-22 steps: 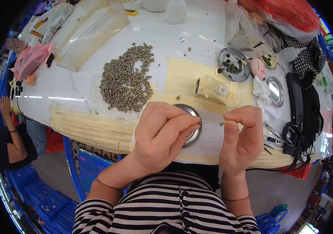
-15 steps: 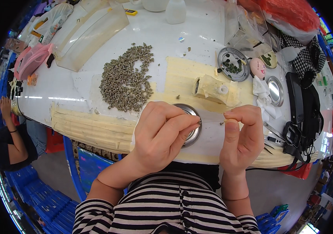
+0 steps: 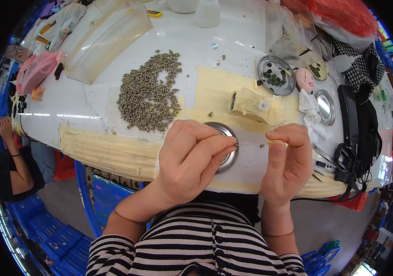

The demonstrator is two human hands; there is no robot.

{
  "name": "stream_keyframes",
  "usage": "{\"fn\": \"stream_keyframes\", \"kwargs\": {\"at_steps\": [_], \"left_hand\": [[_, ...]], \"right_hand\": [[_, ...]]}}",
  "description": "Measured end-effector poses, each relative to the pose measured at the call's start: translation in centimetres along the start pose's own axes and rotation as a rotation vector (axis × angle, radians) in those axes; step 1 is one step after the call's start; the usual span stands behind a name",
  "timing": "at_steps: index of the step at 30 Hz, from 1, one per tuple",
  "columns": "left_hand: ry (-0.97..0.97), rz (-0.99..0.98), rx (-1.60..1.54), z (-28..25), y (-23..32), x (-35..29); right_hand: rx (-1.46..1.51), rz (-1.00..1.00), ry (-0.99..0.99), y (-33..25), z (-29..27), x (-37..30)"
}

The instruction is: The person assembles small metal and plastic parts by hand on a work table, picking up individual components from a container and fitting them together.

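Observation:
My left hand point(image 3: 192, 161) is closed in a pinch over a round shiny metal dish point(image 3: 228, 163), partly covering it. A tiny metallic piece shows at its fingertips, too small to tell its kind. To the right, my right hand point(image 3: 286, 161) pinches thumb against forefinger; a small pale bit shows between them, which I cannot make out. A gap separates the two hands. Beyond my left hand lies a heap of small metal parts point(image 3: 148, 92). One loose part point(image 3: 210, 113) rests past the dish. A tape-covered block with a white nozzle point(image 3: 251, 106) stands beyond my right hand.
Right of the block are a metal dish with dark green bits point(image 3: 275, 76), a pink oval thing point(image 3: 304, 79), another metal dish point(image 3: 324, 107), tweezers point(image 3: 324, 154) and a black bag point(image 3: 355, 124). A clear plastic tray point(image 3: 109, 43) lies far left. Another person's arm point(image 3: 16, 154) is at left.
My right hand has shifted slightly to the right, its thumb and forefinger still together. My left hand keeps its place and pinch.

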State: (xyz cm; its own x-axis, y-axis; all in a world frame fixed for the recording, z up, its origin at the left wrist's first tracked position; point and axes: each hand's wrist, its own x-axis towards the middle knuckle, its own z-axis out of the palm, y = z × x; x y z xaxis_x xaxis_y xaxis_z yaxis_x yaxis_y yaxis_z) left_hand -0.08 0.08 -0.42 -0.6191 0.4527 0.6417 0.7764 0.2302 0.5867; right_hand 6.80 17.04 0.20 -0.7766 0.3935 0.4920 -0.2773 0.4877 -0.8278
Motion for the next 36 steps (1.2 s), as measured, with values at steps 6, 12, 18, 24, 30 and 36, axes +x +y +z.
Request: {"fn": "stream_keyframes", "kwargs": {"at_steps": [6,12,18,24,30,36], "left_hand": [[0.011,0.005,-0.006,0.1,-0.1,-0.1],[0.009,0.003,-0.002,0.0,0.1,0.0],[0.008,-0.001,-0.004,-0.1,0.1,0.0],[0.056,0.032,-0.012,-0.1,0.0,0.1],[0.047,0.065,-0.014,0.1,0.0,0.0],[0.01,0.06,0.017,0.0,0.1,-0.1]], "right_hand": [[-0.048,-0.022,0.122,-0.3,-0.8,0.9],[-0.553,-0.29,0.145,-0.5,-1.1,3.3],[-0.668,-0.283,0.025,0.1,-0.5,3.2],[-0.314,-0.069,-0.08,-1.5,-0.7,1.6],[0.043,0.145,-0.304,-1.3,0.4,0.3],[-0.016,0.102,-0.245,-1.4,0.3,0.0]]}}
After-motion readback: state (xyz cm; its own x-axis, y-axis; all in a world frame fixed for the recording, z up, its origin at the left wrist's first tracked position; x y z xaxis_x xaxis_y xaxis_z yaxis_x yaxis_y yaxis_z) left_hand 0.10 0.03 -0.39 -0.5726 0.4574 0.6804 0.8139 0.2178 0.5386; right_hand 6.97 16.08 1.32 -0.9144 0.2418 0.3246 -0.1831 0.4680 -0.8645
